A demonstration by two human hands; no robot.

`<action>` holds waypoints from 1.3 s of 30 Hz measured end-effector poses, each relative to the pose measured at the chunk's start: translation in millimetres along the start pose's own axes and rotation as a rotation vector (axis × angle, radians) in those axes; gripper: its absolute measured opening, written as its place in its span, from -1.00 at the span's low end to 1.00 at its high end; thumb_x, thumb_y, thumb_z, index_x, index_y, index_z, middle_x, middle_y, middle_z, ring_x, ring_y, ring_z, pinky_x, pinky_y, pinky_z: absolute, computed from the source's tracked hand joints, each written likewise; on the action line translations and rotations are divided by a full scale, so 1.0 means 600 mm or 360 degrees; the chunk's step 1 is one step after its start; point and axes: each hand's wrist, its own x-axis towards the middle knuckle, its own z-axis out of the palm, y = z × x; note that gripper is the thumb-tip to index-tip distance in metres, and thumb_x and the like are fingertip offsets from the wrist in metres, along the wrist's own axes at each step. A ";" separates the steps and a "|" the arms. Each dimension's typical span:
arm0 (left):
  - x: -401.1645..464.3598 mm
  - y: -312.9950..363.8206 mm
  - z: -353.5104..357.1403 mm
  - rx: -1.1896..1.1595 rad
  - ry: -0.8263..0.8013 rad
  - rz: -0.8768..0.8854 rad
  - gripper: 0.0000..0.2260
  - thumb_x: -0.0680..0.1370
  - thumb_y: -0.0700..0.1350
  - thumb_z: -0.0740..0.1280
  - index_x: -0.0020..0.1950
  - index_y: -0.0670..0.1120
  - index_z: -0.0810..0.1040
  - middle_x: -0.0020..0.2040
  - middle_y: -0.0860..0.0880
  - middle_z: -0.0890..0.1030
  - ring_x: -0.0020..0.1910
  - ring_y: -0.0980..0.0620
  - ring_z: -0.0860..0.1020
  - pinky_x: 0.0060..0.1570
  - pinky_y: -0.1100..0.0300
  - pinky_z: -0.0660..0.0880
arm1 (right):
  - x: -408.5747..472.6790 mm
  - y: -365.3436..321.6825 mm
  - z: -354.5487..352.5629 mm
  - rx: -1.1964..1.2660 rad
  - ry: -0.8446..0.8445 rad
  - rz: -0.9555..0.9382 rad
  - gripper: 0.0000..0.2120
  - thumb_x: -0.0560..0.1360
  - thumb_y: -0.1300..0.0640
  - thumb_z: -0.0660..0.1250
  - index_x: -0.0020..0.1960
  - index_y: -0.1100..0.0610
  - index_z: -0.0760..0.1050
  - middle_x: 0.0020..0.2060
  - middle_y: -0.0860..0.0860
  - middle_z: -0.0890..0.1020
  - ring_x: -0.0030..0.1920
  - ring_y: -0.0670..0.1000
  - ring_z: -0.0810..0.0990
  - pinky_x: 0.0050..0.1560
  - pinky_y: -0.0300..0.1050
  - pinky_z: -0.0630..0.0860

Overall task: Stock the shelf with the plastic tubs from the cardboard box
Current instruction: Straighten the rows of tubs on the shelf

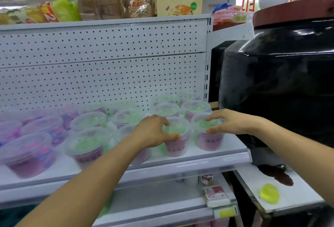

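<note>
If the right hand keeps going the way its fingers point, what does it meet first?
The right hand points leftward over the front-right tub; next in line is probably the neighbouring tub held by the left hand, though depth is unclear.

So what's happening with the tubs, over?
Left hand grips front tub. Right hand open, fingers around corner tub. Both tubs on shelf. Nothing blocking.

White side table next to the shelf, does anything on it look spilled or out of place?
Yes. A dark reddish puddle lies on the white side table, just below the big black jar; it looks like a spill or leak. A yellow-green lid-like object sits loose beside it.
</note>
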 end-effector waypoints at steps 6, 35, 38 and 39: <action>-0.012 0.010 -0.003 -0.0062 -0.0088 -0.0011 -0.32 0.42 0.35 0.30 0.41 -0.03 0.41 0.42 -0.01 0.40 0.35 -0.06 0.40 0.30 0.04 0.35 | -0.002 -0.005 0.006 -0.0074 0.0007 -0.0004 -0.39 0.38 -0.21 0.40 0.38 -0.09 0.39 0.44 -0.06 0.35 0.41 0.01 0.33 0.42 0.00 0.25; 0.228 -0.328 -0.086 0.0394 -0.0069 -0.0142 -0.65 0.49 -0.16 0.42 0.26 0.00 0.54 0.29 0.00 0.50 0.18 0.00 0.49 0.03 0.24 0.38 | 0.295 -0.152 0.041 -0.0148 0.0057 -0.0191 -0.48 0.57 -0.30 -0.06 -0.22 0.08 0.38 -0.20 -0.09 0.46 -0.07 0.03 0.47 -0.05 -0.13 0.33; 0.242 -0.313 -0.076 0.0232 0.0080 -0.0038 -0.77 0.48 -0.11 0.45 0.13 -0.04 0.64 0.16 0.01 0.61 0.07 0.04 0.56 -0.01 0.28 0.38 | 0.307 -0.147 0.049 -0.0101 -0.0025 -0.0146 -0.48 0.55 -0.33 -0.08 -0.15 -0.01 0.47 -0.12 -0.15 0.51 0.01 0.04 0.47 0.08 -0.10 0.35; 0.246 -0.306 -0.071 0.0174 0.0119 -0.0006 -0.80 0.48 -0.11 0.45 0.10 -0.05 0.66 0.14 0.01 0.63 0.04 0.04 0.57 -0.02 0.28 0.40 | 0.309 -0.145 0.050 -0.0096 -0.0045 -0.0146 -0.39 0.54 -0.34 -0.08 0.01 0.09 0.54 0.04 -0.04 0.59 0.12 0.09 0.51 0.16 -0.06 0.39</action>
